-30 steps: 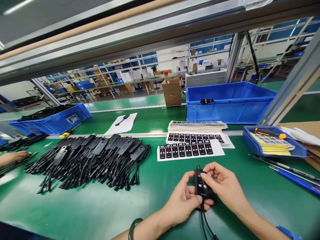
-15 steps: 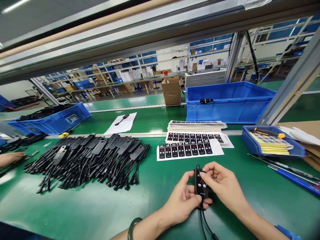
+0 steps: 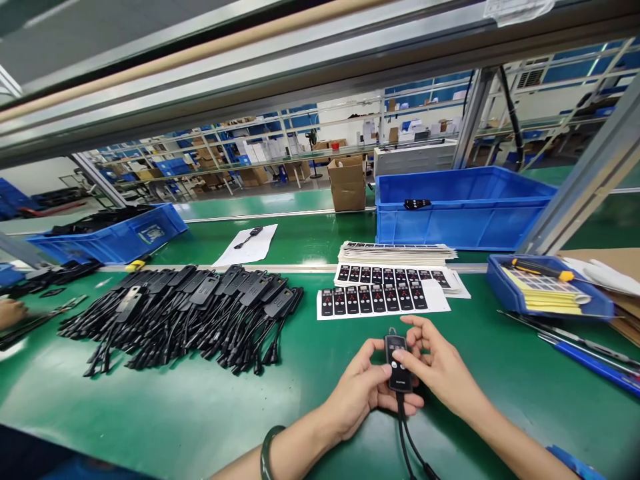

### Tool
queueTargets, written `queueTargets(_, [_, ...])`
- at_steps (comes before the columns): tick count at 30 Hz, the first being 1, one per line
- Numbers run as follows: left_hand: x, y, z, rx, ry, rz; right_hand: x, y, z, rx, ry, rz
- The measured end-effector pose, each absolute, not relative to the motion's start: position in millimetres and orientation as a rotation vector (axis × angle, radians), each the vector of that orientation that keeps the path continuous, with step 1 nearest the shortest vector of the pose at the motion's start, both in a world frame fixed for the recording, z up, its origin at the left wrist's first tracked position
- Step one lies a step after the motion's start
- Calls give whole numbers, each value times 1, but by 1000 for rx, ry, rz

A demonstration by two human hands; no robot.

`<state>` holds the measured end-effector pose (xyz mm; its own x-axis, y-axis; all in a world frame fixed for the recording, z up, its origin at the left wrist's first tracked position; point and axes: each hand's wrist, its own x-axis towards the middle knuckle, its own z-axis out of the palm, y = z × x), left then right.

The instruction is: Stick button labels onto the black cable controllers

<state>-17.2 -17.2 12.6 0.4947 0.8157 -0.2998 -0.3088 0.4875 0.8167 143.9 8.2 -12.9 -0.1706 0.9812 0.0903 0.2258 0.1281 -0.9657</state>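
Head view: left hand and right hand are pinching a labelled controller, thumbs on its face; left of both, other controllers (seemingly unlabelled) are lying heaped.

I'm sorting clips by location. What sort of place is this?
Probably a factory assembly line: a long green workbench, a large pile of matching black cabled devices, and sheets of identical labels laid beside it.
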Motion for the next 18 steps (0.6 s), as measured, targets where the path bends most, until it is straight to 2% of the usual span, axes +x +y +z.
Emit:
queueTargets(3, [-18, -15, 11, 768, 774, 809, 141, 5, -11, -1209, -1672, 1173])
queueTargets(9, [-18, -14, 7, 756, 819, 863, 135, -7, -11, -1041, -1650, 1551])
queueTargets(14, [-16, -15, 2, 856, 832, 879, 138, -6, -13, -1045, -1787, 1310])
queueTargets(18, [-16, -16, 1, 949, 848, 856, 136, -4, -18, -1075, -1803, 1249])
